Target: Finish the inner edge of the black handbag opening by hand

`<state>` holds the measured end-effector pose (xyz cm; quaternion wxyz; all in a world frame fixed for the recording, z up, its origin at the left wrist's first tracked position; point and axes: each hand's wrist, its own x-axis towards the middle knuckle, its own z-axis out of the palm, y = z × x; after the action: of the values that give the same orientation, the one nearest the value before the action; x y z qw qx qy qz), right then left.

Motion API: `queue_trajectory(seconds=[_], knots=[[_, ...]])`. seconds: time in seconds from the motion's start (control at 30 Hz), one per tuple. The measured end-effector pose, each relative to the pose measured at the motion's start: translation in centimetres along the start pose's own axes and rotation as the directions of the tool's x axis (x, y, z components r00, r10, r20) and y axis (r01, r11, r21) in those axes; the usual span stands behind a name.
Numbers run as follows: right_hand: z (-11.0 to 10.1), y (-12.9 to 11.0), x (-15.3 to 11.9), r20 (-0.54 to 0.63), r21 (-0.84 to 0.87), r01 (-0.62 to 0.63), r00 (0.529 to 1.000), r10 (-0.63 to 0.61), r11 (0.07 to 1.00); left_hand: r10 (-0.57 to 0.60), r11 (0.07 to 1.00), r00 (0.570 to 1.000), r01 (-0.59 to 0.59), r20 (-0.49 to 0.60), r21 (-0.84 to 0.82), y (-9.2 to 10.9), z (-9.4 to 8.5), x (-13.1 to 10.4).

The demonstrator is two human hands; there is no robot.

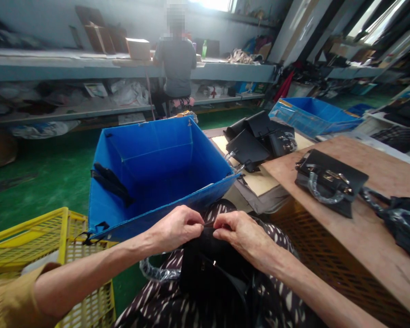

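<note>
A black handbag (208,264) lies on my lap, on dark cloth with white flecks. Its handle (160,272), wrapped in clear plastic, loops out to the left. At the bag's upper edge, my left hand (181,228) is closed in a pinch. My right hand (237,232) pinches the same edge a short way to the right. A thin strip or edge shows between the two sets of fingertips, too small to make out clearly. The lower part of the bag is dark and hard to read.
Just ahead stands an open blue bin (164,171) with a black strap over its left wall. A yellow crate (66,241) is at left. On the right, a wooden board (372,182) bears another black handbag (331,180). Black bag pieces (249,141) lie behind. A person (177,64) sits at the far bench.
</note>
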<state>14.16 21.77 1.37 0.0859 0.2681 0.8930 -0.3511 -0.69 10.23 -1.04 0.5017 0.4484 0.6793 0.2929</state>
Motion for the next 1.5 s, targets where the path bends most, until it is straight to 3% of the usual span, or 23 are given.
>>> queue_trajectory(seconds=[0.33, 0.53, 0.8, 1.23, 1.5], knots=[[0.1, 0.4, 0.1, -0.070, -0.105, -0.048, 0.997, 0.041, 0.993, 0.026, 0.994, 0.999, -0.022, -0.035, 0.106, 0.3, 0.6, -0.6], [0.2, 0.3, 0.2, -0.095, -0.183, -0.050, 0.995, 0.033, 0.982, 0.105, 0.971, 0.991, -0.085, -0.081, 0.223, 0.6, 0.8, -0.8], [-0.2, -0.1, -0.2, -0.060, -0.257, -0.041, 0.998, 0.026, 0.966, 0.112, 0.954, 0.985, -0.070, -0.131, 0.293, 0.1, 0.9, -0.6], [-0.3, -0.3, 0.1, -0.115, -0.219, -0.114, 0.989, 0.090, 0.969, 0.130, 0.940, 0.984, -0.081, -0.126, 0.331, 0.5, 1.3, -0.6], [0.0, 0.3, 0.3, -0.088, -0.121, -0.049, 0.995, 0.038, 0.991, 0.141, 0.934, 0.983, -0.092, -0.121, 0.345, 0.9, 1.4, -0.6]])
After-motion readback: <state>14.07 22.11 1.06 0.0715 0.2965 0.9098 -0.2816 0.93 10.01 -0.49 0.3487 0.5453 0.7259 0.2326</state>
